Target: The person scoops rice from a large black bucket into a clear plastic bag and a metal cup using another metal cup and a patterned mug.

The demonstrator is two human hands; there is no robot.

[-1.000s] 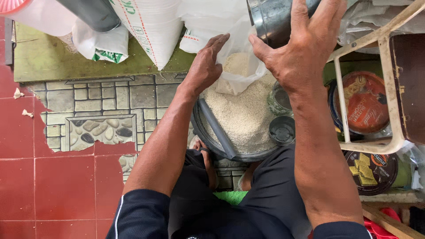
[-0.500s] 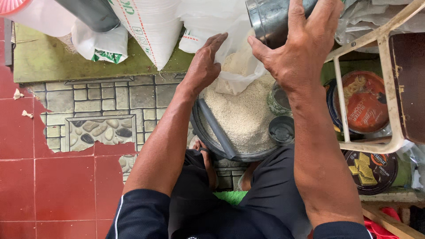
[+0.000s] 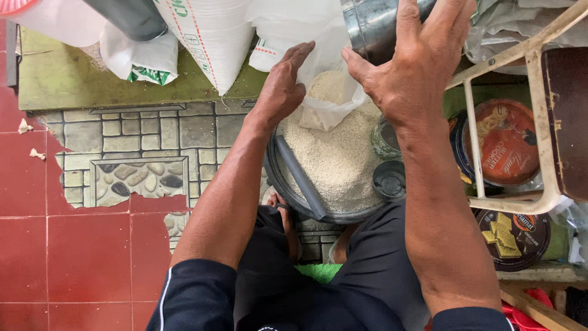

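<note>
While the left hand (image 3: 283,86) grips the edge of a clear plastic bag (image 3: 327,92), the right hand (image 3: 411,67) wraps around a metal can (image 3: 367,24) held above it. Left hand: fingers curled, pinching the bag's rim on its left side and holding the mouth open. Right hand: fingers spread over the can's side, thumb pointing left toward the bag; the can is tilted, its body reaching the top edge of the view. Whether grain is leaving the can cannot be told.

The bag is partly filled with rice and sits directly over a round grey tub (image 3: 288,184). The tub holds a bed of white rice (image 3: 337,165) and stands on the floor between the person's knees. A grey bar (image 3: 300,178) lies slanted across the tub's left part. Two small dark cups (image 3: 389,181) rest at the tub's right rim, one behind the other.

Surroundings:
- White woven sacks (image 3: 208,37) stand behind the tub on a green mat (image 3: 73,86).
- Stone-pattern flooring (image 3: 141,159) lies left of the tub, bordered by red tiles (image 3: 79,257).
- A pale wooden frame (image 3: 533,122) stands to the right; round biscuit tins (image 3: 502,147) lie beneath it.

Both forearms are bare, and dark sleeves cover the upper arms.
</note>
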